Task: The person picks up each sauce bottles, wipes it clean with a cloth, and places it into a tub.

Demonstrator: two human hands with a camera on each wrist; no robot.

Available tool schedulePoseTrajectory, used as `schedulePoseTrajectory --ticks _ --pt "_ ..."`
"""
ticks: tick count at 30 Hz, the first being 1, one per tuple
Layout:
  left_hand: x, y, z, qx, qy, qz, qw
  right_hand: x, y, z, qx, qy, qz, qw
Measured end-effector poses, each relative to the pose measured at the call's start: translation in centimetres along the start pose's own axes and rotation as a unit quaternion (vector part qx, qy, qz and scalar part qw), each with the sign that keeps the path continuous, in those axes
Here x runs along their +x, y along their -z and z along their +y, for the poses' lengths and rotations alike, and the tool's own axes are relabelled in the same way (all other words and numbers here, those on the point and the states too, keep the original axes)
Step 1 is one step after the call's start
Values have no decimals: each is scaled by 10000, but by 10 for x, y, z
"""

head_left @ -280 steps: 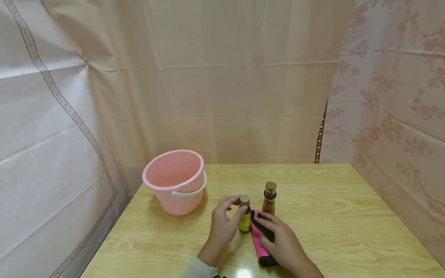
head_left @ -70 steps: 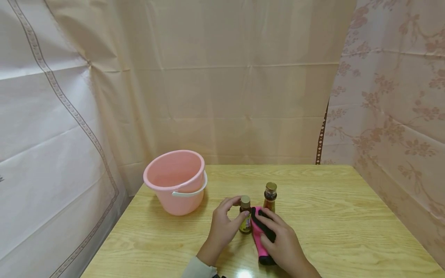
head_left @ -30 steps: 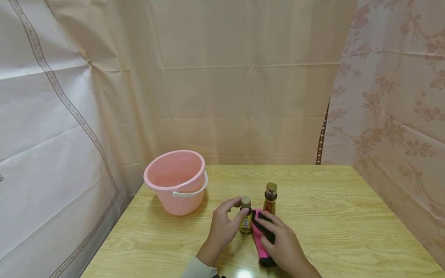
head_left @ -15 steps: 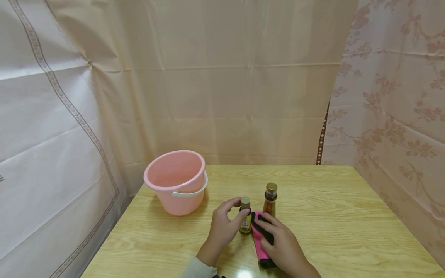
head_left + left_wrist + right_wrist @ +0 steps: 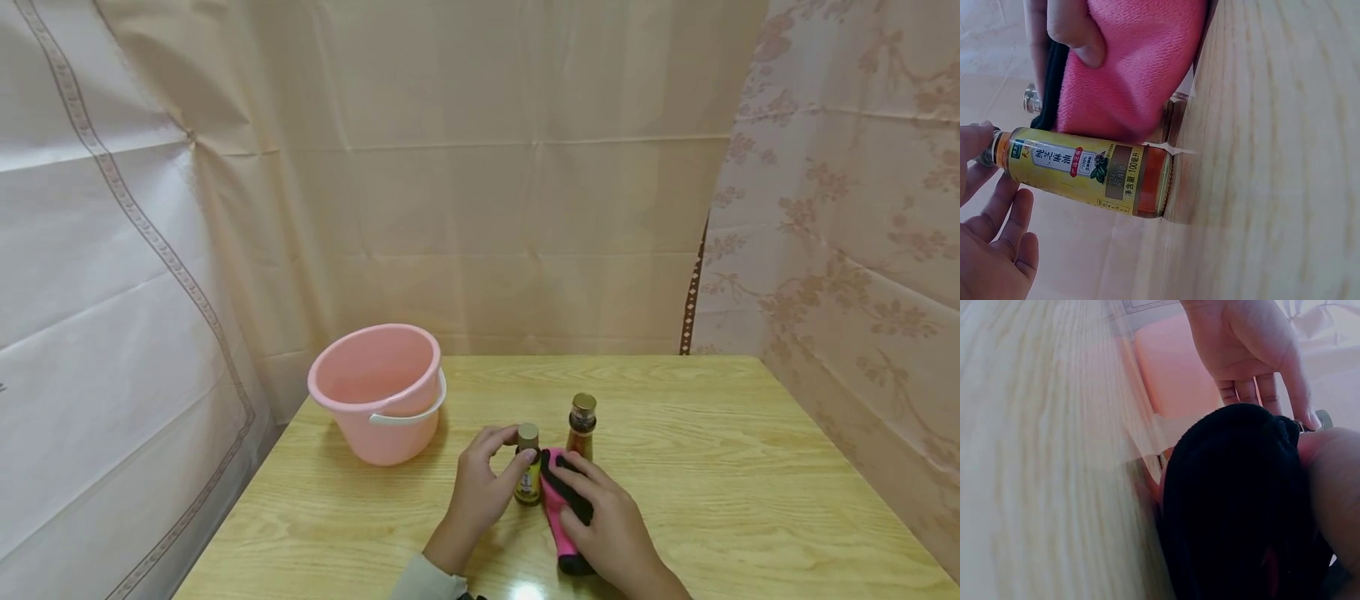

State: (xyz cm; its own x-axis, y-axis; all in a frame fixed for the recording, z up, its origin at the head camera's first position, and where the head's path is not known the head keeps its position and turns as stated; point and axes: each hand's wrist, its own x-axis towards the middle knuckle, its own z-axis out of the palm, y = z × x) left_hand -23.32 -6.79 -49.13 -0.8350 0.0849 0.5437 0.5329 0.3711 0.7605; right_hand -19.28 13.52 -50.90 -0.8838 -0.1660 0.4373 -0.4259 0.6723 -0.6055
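Note:
A small bottle with a yellow label [image 5: 528, 483] stands upright on the table; my left hand [image 5: 481, 492] pinches it near its gold cap between thumb and fingers. In the left wrist view the bottle's label [image 5: 1072, 165] and orange lower part show. Against its right side is a folded pink and black cloth [image 5: 557, 508], gripped by my right hand [image 5: 615, 525]. The cloth's fuzzy pink face [image 5: 1135, 62] lies along the bottle in the left wrist view, its black side [image 5: 1229, 500] fills much of the right wrist view. A taller gold-capped bottle [image 5: 582, 421] stands behind the cloth, its lower part hidden.
A pink bucket [image 5: 386, 429] with a pale handle [image 5: 408, 419] stands at the table's left back. Beyond the wooden table [image 5: 690, 467] hang a beige curtain [image 5: 487, 208] and, at the right, a flower-patterned one [image 5: 847, 208].
The cloth and my right fingers have shifted slightly up along the small bottle's side since half a second ago. My left hand keeps its pinch near the cap.

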Motion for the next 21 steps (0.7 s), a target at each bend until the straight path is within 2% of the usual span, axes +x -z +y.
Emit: schedulePoseTrajectory --ticks 4,12,17,21 --pt "0 -1 -2 -45 -90 27 9999 -1 0 1 150 282 248 9992" --pt "0 -1 -1 -80 -192 35 9998 0 0 2 70 823 800 9934" --pt "0 -1 0 -123 -163 6 9998 0 1 -1 194 1070 952 9895" --pt "0 -1 -1 -59 -63 25 10000 0 0 -1 52 1085 937 9897"
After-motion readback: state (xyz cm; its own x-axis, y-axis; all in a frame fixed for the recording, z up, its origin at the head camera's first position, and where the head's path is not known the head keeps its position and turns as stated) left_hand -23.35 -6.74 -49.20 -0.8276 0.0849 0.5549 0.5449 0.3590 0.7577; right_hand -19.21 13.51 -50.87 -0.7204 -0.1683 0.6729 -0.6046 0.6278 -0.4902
